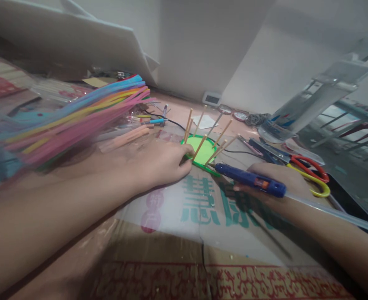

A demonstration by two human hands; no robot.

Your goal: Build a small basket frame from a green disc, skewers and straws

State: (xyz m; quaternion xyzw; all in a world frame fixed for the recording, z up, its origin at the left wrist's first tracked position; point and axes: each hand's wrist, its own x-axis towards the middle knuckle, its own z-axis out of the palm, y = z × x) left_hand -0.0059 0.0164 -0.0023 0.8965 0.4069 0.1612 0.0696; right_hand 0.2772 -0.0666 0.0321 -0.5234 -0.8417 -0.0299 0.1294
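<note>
Bundle of fuzzy, multicoloured stems [86, 118], upper left of the frame; blurred, looks soft and bendable. Peach-coloured sticks [129, 138] lie just beside it on the bench [93, 254].

Left hand [163, 162] reaches in to centre, fingers bent, thumb and forefinger at the left rim of a bright green disc [207, 146]. Contact seen; whether it pinches or only steadies, cannot tell.

Disc sits at centre of the frame, over a printed sheet [171, 208], with darker green edging [198, 164]. Several thin wooden sticks [200, 146] rise from around its edge, tilted at differing angles. Handling, judged: light, and apt to slide if nudged; the sticks probably stiff, their joints at the base the fragile part. Best hold is low on the rim, between sticks; lifting by one stick risks snapping it loose.

Blue glue tool [243, 175], right of centre, tip close to the disc's near edge at a stick base; contact unclear. Right hand [276, 170] is closed around its body; grip looks firm enough for a slim, rigid barrel. Keep fingers off the tip, possibly hot.

Scissors [301, 159] lie beyond the right hand, clear bottle [309, 104] at upper right.
</note>
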